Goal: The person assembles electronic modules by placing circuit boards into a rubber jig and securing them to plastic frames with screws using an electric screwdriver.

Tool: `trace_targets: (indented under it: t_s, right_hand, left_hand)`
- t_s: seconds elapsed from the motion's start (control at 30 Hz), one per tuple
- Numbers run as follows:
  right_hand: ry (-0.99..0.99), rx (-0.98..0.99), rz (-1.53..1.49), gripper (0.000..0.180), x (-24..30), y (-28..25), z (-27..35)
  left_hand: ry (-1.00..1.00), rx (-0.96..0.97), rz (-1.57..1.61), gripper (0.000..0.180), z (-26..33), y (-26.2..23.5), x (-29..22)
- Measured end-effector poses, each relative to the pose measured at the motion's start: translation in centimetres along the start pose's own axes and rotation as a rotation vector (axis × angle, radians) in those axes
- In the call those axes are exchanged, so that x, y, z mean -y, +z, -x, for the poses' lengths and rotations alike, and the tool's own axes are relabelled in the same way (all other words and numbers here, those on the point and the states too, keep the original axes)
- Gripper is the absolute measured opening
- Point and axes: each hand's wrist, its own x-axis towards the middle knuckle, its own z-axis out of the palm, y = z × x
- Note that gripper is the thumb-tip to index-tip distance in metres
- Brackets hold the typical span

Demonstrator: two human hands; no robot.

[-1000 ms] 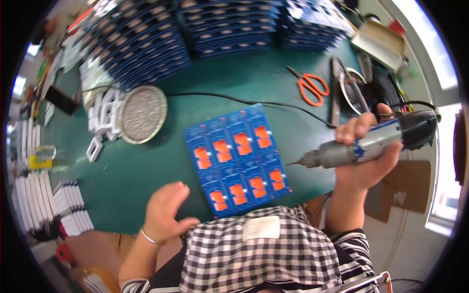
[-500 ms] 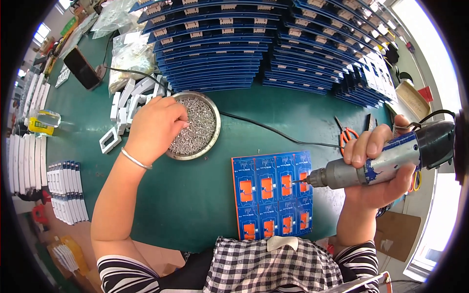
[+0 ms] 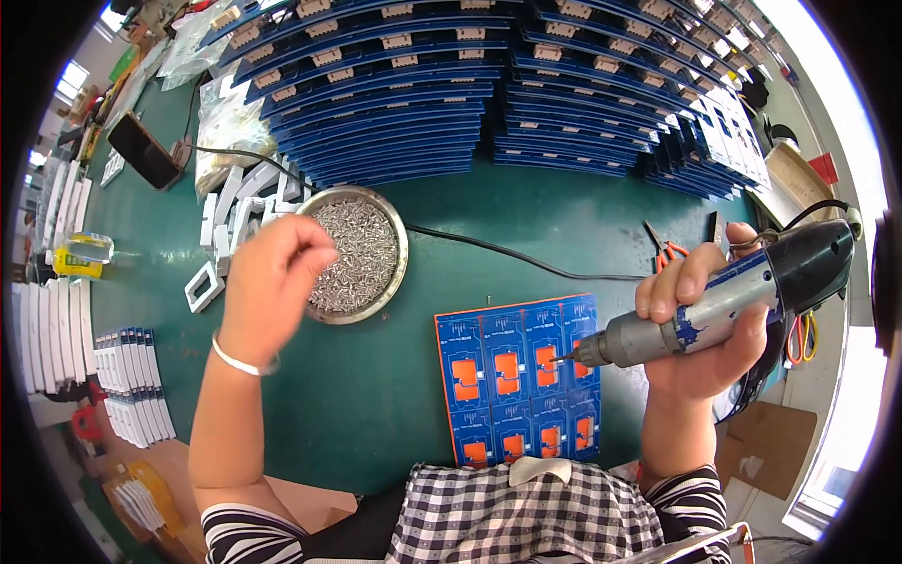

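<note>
The person's left hand (image 3: 268,282) hovers over the left side of a round, shallow metal dish (image 3: 395,240) filled with small silvery screws (image 3: 362,249), its fingers curled and pinched together; whether a screw sits between the fingertips cannot be told. A thin pale bracelet (image 3: 240,360) circles that wrist.

The right hand (image 3: 700,324) is wrapped firmly around a grey electric screwdriver (image 3: 723,296) with a black rear end and blue flecks on its barrel (a dark cable leaves it at the back). The tool lies nearly level, its bit pointing left, with the tip at the right part of a blue rectangular circuit panel (image 3: 521,376). This panel lies flat on the green bench (image 3: 376,404), just in front of the person's chequered shirt (image 3: 526,517) and right of the dish. It is divided into a grid of small boards, most showing a bright orange patch at the centre.

Behind, tall overlapping stacks of similar blue panels (image 3: 423,103) fill the far side of the bench. White plastic frames (image 3: 230,221) lie left of the dish, and a black cable (image 3: 507,254) runs across the bench between dish and stacks.
</note>
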Motion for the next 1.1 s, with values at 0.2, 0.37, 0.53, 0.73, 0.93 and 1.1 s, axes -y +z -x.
trace_targets:
  t_s: [0.2,0.37,0.53,0.73,0.93,1.1]
  right_hand:
    - [0.018,-0.052,-0.087,0.06,0.0,-0.2,0.4]
    - [-0.026,-0.029,-0.048,0.059,0.2,-0.8,0.7]
    - [-0.02,-0.086,-0.058,0.06,0.8,-1.4,0.9]
    - [0.012,-0.079,-0.052,0.059,0.4,-0.7,0.9]
    - [0.042,-0.049,-0.045,0.06,0.0,0.6,0.5]
    - [0.058,0.008,-0.063,0.061,-0.7,2.5,0.2]
  left_hand:
    - [0.148,0.351,0.221,0.008,3.2,5.2,-5.8]
    - [0.145,0.31,0.247,0.01,4.1,7.4,-5.1]
    - [0.093,0.315,0.237,0.012,4.3,6.3,-5.1]
    - [-0.021,0.277,0.207,0.01,5.2,6.3,-4.8]
    - [-0.015,0.284,0.263,0.011,6.3,6.0,-3.4]
    - [-0.06,0.23,0.281,0.011,6.1,6.3,-3.6]
